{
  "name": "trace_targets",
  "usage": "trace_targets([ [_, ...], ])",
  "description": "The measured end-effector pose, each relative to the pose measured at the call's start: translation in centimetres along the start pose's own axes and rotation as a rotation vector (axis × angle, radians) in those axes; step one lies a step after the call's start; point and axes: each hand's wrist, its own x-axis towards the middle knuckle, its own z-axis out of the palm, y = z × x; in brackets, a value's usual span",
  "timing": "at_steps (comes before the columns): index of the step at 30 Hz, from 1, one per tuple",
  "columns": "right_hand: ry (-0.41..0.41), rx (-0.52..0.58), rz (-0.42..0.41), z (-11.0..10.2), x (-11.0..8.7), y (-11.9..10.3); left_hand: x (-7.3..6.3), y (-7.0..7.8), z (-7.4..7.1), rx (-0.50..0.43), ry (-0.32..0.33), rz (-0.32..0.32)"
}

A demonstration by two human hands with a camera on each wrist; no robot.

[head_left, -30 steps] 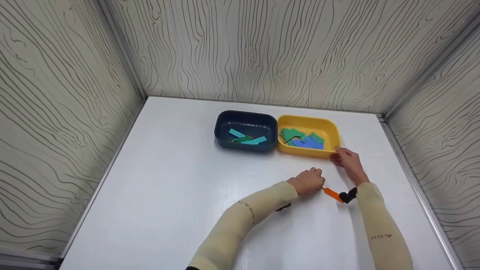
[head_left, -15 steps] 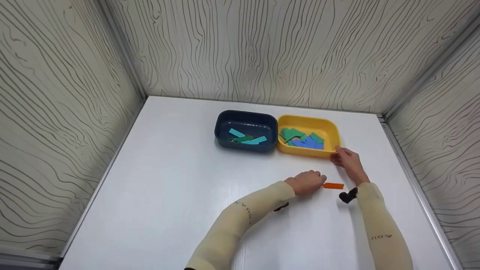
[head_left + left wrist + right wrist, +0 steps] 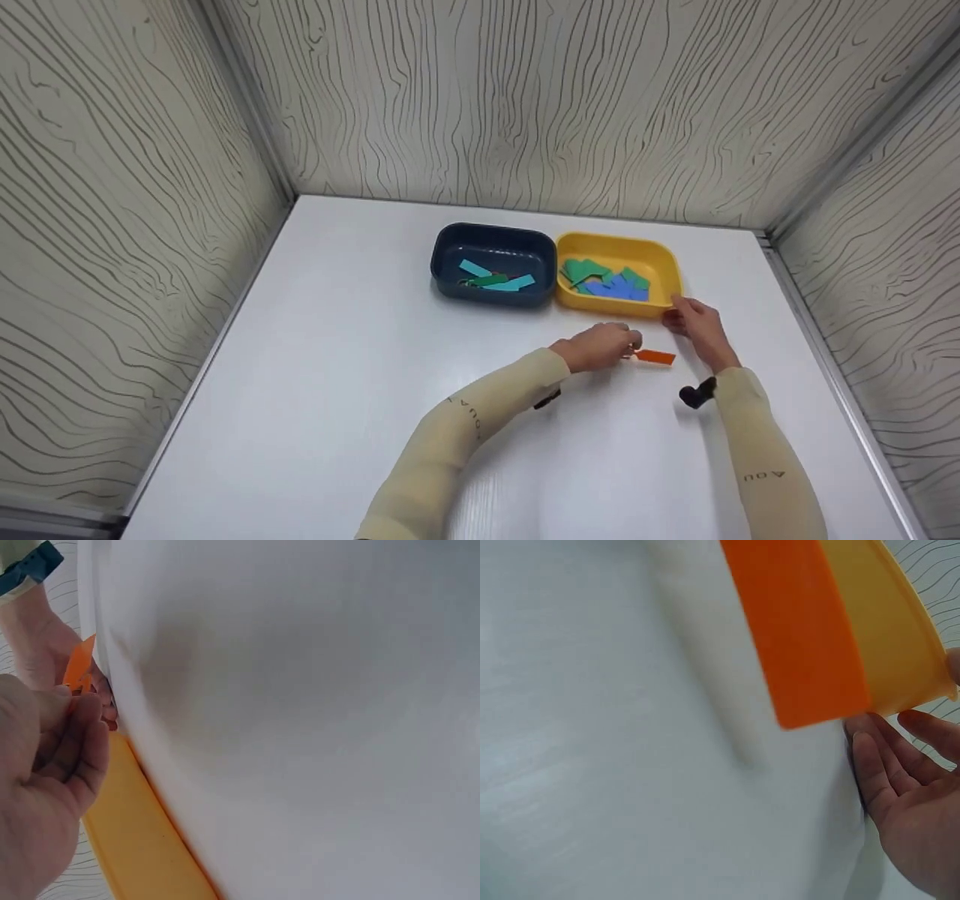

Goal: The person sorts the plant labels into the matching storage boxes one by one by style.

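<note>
In the head view my left hand (image 3: 600, 348) pinches a flat orange tag (image 3: 655, 357) by its narrow end, just in front of the yellow bin (image 3: 613, 306). Its broad end points right, above the white table. Up close in the left wrist view, thumb and fingers (image 3: 75, 735) meet on the orange tag (image 3: 79, 664). My right hand (image 3: 699, 330) holds the bin's front right corner, thumb at the rim and the other fingers lower outside. The right wrist view has the tag (image 3: 799, 630) large in front of the bin (image 3: 892, 622). Green and blue flat pieces (image 3: 619, 285) lie inside it.
A navy bin (image 3: 491, 298) touches the yellow bin's left side. It contains several narrow teal and green strips (image 3: 499, 280). Wood-patterned walls (image 3: 480, 105) enclose the white table (image 3: 337, 360) at the back and both sides.
My left hand has moved left and slightly towards the bins, carrying the orange tag. The tag has swung from slanting down-right to nearly level. My right hand has stayed at the bin's corner.
</note>
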Motion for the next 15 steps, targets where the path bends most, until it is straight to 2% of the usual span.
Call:
trace_targets([
  [4,-0.006,0.003,-0.002,-0.1,0.0,0.2,-0.7,-1.1,-1.1,0.02,0.026,0.0],
  [8,-0.004,0.01,-0.013,-0.2,0.0,0.3,-1.7,-2.4,-2.5,-0.017,0.04,-0.052],
  [15,-0.005,0.068,-0.082,-0.2,-0.1,0.4,-4.0,-4.8,-5.5,0.052,0.18,-0.043],
])
